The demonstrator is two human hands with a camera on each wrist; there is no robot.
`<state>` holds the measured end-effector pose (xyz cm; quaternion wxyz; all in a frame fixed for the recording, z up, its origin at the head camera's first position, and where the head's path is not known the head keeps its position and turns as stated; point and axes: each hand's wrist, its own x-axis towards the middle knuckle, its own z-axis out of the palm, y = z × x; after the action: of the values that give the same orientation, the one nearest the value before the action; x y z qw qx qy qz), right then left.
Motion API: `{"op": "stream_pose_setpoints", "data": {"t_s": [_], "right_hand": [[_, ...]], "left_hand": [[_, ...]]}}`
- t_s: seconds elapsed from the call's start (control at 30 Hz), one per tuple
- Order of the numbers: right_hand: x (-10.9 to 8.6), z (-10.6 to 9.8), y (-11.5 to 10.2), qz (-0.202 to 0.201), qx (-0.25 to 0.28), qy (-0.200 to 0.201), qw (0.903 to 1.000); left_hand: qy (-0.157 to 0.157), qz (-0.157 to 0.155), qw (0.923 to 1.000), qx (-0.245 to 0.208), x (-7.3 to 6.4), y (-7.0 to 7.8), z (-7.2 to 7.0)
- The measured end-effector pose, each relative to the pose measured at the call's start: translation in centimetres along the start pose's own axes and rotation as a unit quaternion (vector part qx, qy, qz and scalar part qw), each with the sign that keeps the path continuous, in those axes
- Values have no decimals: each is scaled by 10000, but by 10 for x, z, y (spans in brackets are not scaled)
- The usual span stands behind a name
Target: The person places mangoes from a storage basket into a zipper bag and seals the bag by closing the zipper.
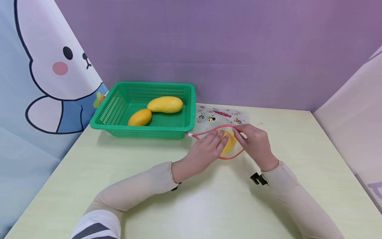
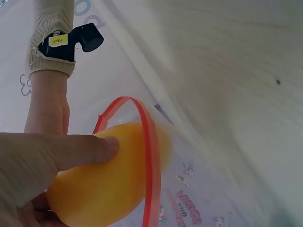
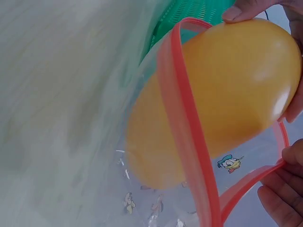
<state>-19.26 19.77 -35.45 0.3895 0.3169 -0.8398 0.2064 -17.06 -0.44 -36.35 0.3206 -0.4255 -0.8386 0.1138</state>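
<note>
One mango (image 3: pixel 241 80) sits partly inside the clear bag (image 1: pixel 219 114); my left grip (image 1: pixel 203 151) holds it, my right grip (image 1: pixel 255 142) pinches the red rim (image 3: pixel 189 113). Probably firm but slippery, best held around the middle.

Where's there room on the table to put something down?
Bare table spreads between the right sleeve and the pale wall, and between that sleeve and the left sleeve. It's crowded beside the green basket, where the left hand holds a yellow fruit and the right hand pinches the red-edged bag.

A purple wall (image 1: pixel 223 49) backs the pale table (image 1: pixel 191 205), beside a cartoon-printed blue sheet (image 1: pixel 44 76).
</note>
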Motion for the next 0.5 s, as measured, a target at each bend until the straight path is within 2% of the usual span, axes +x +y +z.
{"op": "stream_pose_setpoints", "data": {"t_s": [0.17, 0.27, 0.37, 0.5], "right_hand": [[0, 1, 0, -55, -62, 30, 10000], [0, 1, -1, -14, -76, -14, 10000], [0, 1, -1, 10, -74, -35, 10000], [1, 1, -2, 16, -55, -38, 10000]], "left_hand": [[281, 146, 9994, 157, 3, 3, 4], [252, 134, 9994, 220, 4, 6, 5], [-110, 30, 9995, 286, 7, 7, 3], [-849, -211, 9959, 235, 11, 8, 0]]}}
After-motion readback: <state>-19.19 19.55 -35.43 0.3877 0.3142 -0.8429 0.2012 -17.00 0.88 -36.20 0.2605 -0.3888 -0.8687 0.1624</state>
